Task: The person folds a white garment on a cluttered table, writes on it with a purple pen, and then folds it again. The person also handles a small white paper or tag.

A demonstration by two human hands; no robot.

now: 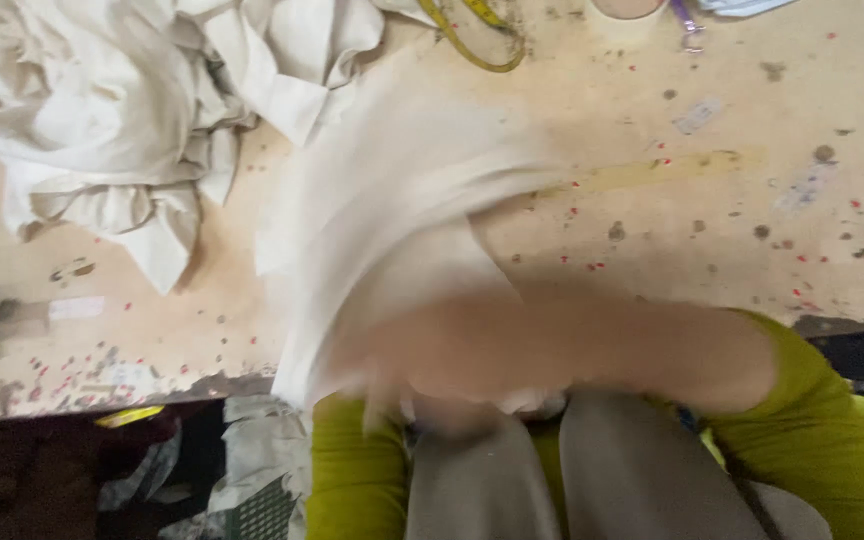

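Both hands blur at six o'clock: the right hand (pixel 432 365) presses on a pale cream cloth sheet (pixel 392 200) stretching toward twelve; its finger spread is unreadable. Left hand (pixel 397 400) sits beneath, grip unreadable. Crumpled white fabric heap (pixel 102 110) lies at ten.

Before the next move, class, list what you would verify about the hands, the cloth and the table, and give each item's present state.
1. White cloth piece lies partly on the table: ok.
2. Right hand on the cloth's near edge: cannot tell, blurred.
3. Left hand's grip: cannot tell, hand not distinguishable.
4. Cloth heap apart from this piece: cannot tell, they meet near the top.
5. Yellow measuring tape off the cloth: ok.
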